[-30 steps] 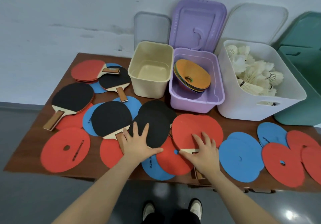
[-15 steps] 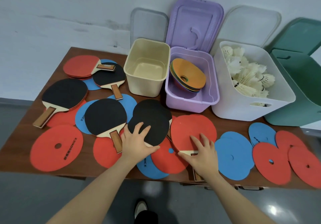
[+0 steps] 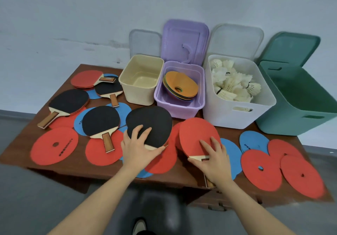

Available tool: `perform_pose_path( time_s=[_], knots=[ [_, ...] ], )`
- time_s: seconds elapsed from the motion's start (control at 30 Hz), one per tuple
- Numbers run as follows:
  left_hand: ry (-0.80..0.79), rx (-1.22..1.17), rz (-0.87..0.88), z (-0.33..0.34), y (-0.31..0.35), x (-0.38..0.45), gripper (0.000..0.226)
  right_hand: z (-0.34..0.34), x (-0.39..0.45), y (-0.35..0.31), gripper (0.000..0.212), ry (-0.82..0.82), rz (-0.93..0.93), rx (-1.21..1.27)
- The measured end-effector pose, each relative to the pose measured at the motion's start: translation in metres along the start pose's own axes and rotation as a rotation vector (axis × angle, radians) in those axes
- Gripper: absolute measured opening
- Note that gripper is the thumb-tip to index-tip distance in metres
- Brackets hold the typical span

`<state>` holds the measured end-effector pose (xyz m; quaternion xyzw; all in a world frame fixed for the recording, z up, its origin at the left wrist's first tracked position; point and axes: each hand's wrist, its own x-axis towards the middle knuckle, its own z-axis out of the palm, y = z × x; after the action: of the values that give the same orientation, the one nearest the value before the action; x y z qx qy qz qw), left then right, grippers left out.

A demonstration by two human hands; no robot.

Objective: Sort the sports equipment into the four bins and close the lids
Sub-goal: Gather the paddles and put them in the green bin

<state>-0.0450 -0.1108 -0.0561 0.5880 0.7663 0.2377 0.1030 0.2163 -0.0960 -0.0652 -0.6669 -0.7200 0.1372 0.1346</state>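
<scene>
My left hand point(image 3: 138, 147) grips a black table-tennis paddle point(image 3: 149, 123) at the base of its blade, fingers on top, and the paddle sits raised off the table. My right hand point(image 3: 212, 157) holds a red paddle point(image 3: 197, 134) the same way, tilted up. Several more paddles point(image 3: 100, 121) lie to the left among flat red discs point(image 3: 54, 145) and blue discs point(image 3: 253, 141). At the back stand an empty cream bin point(image 3: 138, 96), a purple bin point(image 3: 176, 108) of stacked cones, a white bin point(image 3: 228, 118) of shuttlecocks and an empty green bin point(image 3: 291, 121).
Four lids lean on the wall behind the bins, among them a purple lid point(image 3: 184, 41) and a green lid point(image 3: 290, 48). The brown table point(image 3: 21, 147) ends close in front of me. A paddle handle point(image 3: 209, 182) sticks out under my right wrist.
Both hands have closed on their paddles and lifted them off the pile, the black one up and forward, the red one tilted upward. The view has shifted left.
</scene>
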Motion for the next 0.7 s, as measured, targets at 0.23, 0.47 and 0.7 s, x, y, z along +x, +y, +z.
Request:
perform_pose_path(
  time_s=[0.23, 0.47, 0.7],
  knots=[
    [0.126, -0.119, 0.082, -0.002, 0.097, -0.026, 0.084, -0.072, -0.014, 0.058, 0.079, 0.213, -0.128, 0.290],
    [0.276, -0.169, 0.196, -0.004, 0.189, -0.022, 0.080, -0.142, 0.003, 0.102, 0.078, 0.472, -0.218, 0.192],
    [0.289, -0.148, 0.248, 0.002, 0.255, 0.030, 0.081, -0.179, 0.055, 0.135, 0.078, 0.572, -0.207, 0.169]
  ],
)
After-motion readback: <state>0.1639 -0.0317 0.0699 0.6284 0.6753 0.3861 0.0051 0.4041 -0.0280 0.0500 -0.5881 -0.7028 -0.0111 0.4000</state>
